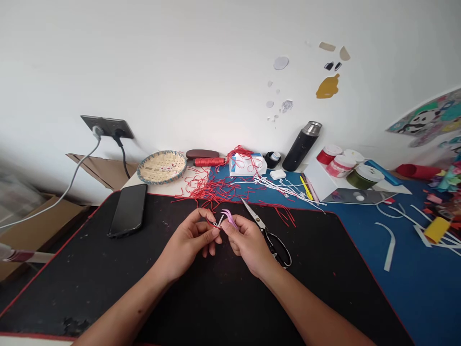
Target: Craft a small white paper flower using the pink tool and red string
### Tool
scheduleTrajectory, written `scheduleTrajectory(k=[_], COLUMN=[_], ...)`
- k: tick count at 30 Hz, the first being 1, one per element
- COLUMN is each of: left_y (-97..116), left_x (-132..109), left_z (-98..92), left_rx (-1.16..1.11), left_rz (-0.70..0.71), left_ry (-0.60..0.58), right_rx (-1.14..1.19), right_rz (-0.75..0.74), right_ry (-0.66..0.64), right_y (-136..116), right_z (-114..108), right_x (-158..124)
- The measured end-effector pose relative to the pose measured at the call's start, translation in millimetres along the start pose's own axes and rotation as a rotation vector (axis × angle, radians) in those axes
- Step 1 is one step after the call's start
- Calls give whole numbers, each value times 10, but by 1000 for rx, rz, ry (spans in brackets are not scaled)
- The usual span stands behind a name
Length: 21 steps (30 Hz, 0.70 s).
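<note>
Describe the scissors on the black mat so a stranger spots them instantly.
On the black desk mat, look just right of the person's right hand. The steel scissors lie there, blades pointing toward the red cord, with black loop handles, the only looped handles on the mat.

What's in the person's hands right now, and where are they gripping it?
The left hand and right hand pinch, between thumbs and fingertips, a small white cord loop with a pink strip; the fingers hide the exact place of the hold.

Bright, even light — soft shadows, bowed edges
</note>
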<state>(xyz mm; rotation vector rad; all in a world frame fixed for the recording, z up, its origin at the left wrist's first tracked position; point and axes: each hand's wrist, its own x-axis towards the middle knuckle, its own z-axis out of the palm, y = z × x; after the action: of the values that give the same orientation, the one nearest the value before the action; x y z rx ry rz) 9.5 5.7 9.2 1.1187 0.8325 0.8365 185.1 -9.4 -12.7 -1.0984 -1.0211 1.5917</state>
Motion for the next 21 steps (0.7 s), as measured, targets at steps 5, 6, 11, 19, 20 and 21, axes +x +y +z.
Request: scheduleTrajectory(k=[5,6,11,19,20,21], left_y=[-17,-22,-60,-80,-82,-85], left_x=[3,6,26,35,38,41], left_z=[11,12,6,25,28,30], left_rx=[2,2,-7,-22,-26,-30], left_rz=[-7,-8,-5,-14,-12,-11], left_ry=[-1,4,27,65,70,74], right_rx=[-10,-8,0,-22,-21,-19], right_rz=[4,6,33,51,53,55], right_ry=[7,7,9,27,27,27], right_y=[2,1,-16,-30,-30,-29], right_z=[-22,-23,-12,-3,-2,-1], right_x=[-30,-34,-56,-60,-60,-60])
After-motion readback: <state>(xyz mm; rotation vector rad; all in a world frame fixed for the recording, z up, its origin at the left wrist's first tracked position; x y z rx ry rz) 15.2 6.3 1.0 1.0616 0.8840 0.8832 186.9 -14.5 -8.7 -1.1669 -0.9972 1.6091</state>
